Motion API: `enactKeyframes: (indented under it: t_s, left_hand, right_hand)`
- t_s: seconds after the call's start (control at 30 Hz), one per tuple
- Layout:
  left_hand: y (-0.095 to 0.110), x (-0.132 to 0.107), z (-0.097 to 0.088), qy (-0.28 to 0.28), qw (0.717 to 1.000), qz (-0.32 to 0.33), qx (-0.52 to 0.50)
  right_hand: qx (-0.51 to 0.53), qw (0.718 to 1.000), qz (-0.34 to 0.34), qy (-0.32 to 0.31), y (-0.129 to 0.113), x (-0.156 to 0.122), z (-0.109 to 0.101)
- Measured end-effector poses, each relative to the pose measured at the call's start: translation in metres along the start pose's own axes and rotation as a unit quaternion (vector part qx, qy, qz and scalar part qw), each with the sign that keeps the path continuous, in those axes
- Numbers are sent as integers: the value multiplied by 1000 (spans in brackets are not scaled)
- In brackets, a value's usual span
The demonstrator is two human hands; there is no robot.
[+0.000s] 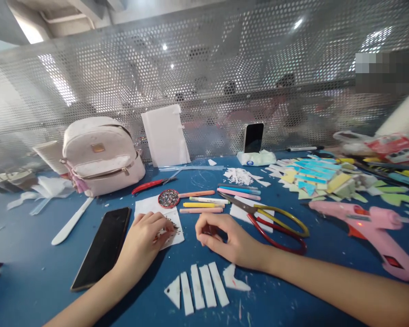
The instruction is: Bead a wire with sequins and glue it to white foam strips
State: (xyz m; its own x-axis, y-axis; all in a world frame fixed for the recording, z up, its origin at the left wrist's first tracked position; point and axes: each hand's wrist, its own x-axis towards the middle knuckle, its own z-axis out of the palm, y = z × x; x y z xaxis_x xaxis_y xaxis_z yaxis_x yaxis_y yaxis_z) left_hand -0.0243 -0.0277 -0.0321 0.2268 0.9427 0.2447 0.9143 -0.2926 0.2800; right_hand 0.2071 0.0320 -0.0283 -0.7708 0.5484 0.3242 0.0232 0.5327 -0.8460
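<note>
My left hand (145, 240) rests on a white sheet (146, 206) with its fingers curled, the tips pressing into a small heap of glitter bits (175, 225). My right hand (226, 239) lies on the blue table (30, 263) with thumb and forefinger pinched together on something too small to make out. Just in front of both hands lie several white foam strips (201, 287) side by side. A round dish of glitter (169, 198) sits beyond the sheet.
A black phone (104, 246) lies left of my left hand. Red and yellow scissors (276, 225), several pens (204, 204), a pink glue gun (371, 231), a pink backpack (100, 154), a propped phone (253, 137) and coloured foam scraps (320, 177) surround the area. A perforated metal screen (204, 91) backs the table.
</note>
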Motion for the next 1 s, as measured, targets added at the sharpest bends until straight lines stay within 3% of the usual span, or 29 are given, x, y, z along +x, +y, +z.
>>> enactKeyframes:
  t_s: [0.43, 0.6, 0.73, 1.0]
  left_hand:
    - [-4, 5, 3, -15, 999, -14, -32]
    - [1, 2, -1, 41, 990, -35, -132]
    - [15, -5, 0, 81, 956, -85, -268]
    - [34, -15, 13, 63, 935, -51, -346]
  right_hand:
    - [-8, 1000, 4, -8, -4, 1, -1]
    - [-4, 1000, -7, 3, -4, 1, -1]
    - [-11, 999, -16, 39, -4, 3, -1]
    - [1, 996, -10, 92, -6, 2, 2]
